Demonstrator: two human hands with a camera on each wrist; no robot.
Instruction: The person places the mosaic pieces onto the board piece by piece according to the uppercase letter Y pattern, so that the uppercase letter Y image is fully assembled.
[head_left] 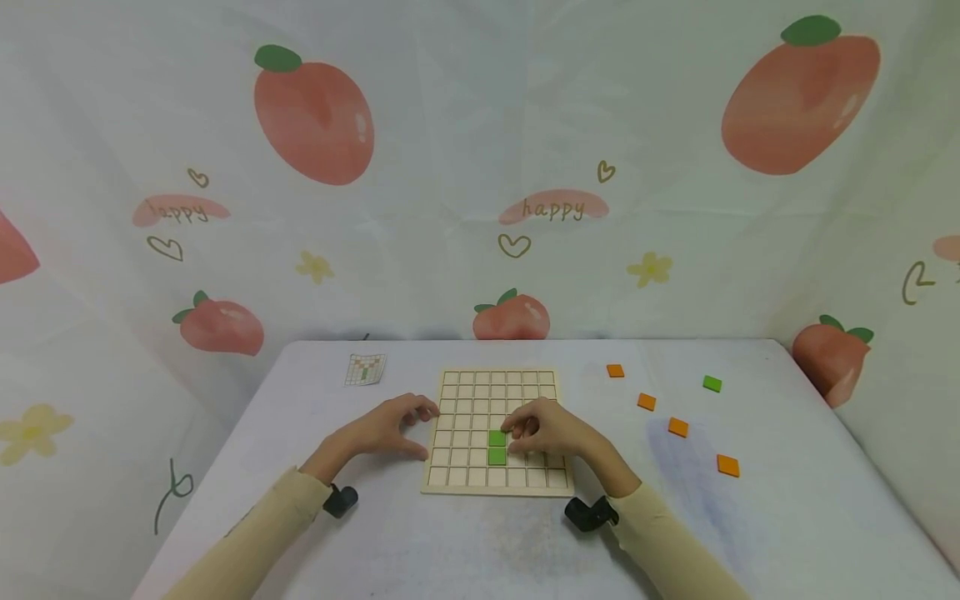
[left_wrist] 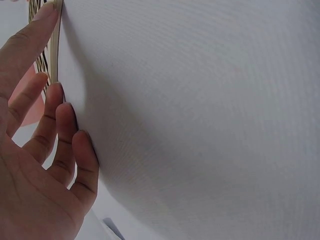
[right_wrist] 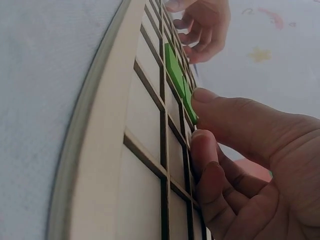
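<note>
A pale wooden grid board (head_left: 459, 487) lies on the table, and two green square tiles (head_left: 497, 456) sit one behind the other in its cells. My left hand (head_left: 390, 427) is at the board's left side, its thumb and fingertips at the edge. In the left wrist view, one fingertip (left_wrist: 46, 11) rests on the board's rim (left_wrist: 55, 55). Over the board, my right hand (head_left: 551, 429) has its fingertips at the right side of the farther green tile (head_left: 497, 437). The right wrist view shows a digit covering part of that tile (right_wrist: 189, 102).
Several orange tiles (head_left: 678, 427) lie scattered right of the board. One more green tile (head_left: 712, 383) is behind them at the right. A small paper with a coloured grid pattern (head_left: 365, 370) lies at the back left. A printed cloth (head_left: 435, 275) hangs behind the table.
</note>
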